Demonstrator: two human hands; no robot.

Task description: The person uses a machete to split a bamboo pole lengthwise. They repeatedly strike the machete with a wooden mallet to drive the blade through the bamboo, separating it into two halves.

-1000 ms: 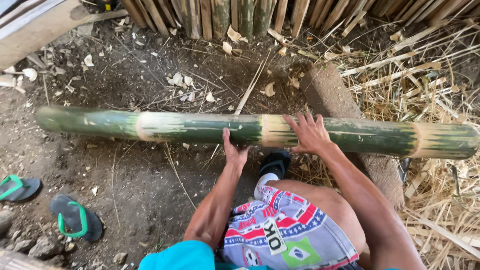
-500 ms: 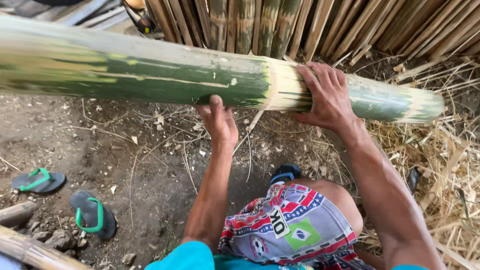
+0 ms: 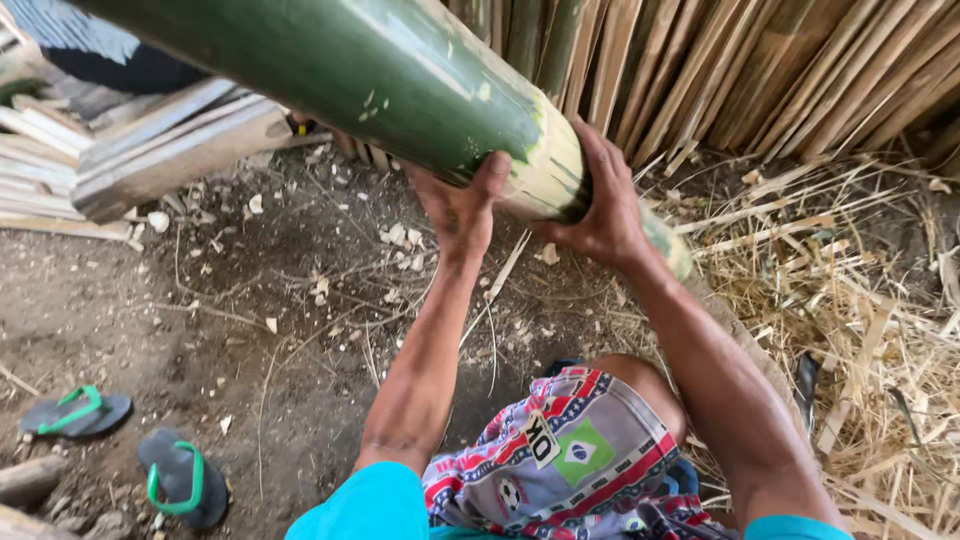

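A thick green bamboo pole (image 3: 380,70) slants across the head view, its left end raised high toward the camera and its right end low by the straw. My left hand (image 3: 462,208) grips it from underneath, thumb on its near side. My right hand (image 3: 600,200) wraps over the pale node band just to the right. Both arms reach up from my bent knee in patterned shorts (image 3: 575,460).
A wall of split bamboo slats (image 3: 760,70) stands behind. Wooden planks (image 3: 170,150) lie at left. Dry straw and shavings (image 3: 870,310) cover the right ground. Two dark sandals with green straps (image 3: 130,445) rest on the dirt at lower left.
The pole lay flat on the ground a second ago; its left end has since been lifted high, with both hands shifting from resting on it to gripping around it.
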